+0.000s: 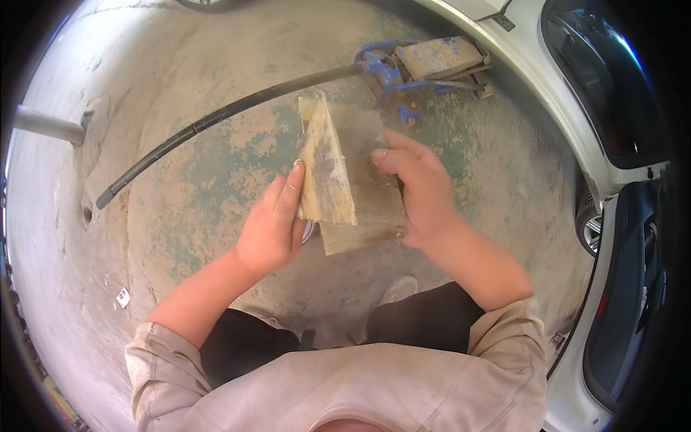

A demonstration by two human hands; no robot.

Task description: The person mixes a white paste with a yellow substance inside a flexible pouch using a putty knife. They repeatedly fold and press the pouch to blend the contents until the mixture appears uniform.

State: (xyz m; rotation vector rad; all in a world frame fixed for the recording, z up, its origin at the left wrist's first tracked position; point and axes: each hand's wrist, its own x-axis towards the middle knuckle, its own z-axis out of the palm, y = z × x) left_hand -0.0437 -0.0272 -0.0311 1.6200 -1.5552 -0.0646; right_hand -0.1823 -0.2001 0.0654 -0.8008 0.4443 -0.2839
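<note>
Two dusty flat pieces are held in front of me over the floor. My left hand (272, 223) is closed on the edge of a worn yellowish board-like piece (324, 169), narrowed to a wedge shape by its tilt. Just right of it and partly behind it is a grey-brown rectangular panel (374, 194). My right hand (426, 187) grips that panel by its right edge, thumb on the face and the other fingers mostly hidden behind. The two pieces overlap; I cannot tell if they touch. Their exact kind is unclear.
A blue floor jack (403, 75) stands beyond my hands, its long black handle (237, 108) reaching left. At right is a white car with an open door (626, 302). A grey post (50, 124) juts in at left. A small white card (123, 297) lies on the worn concrete floor.
</note>
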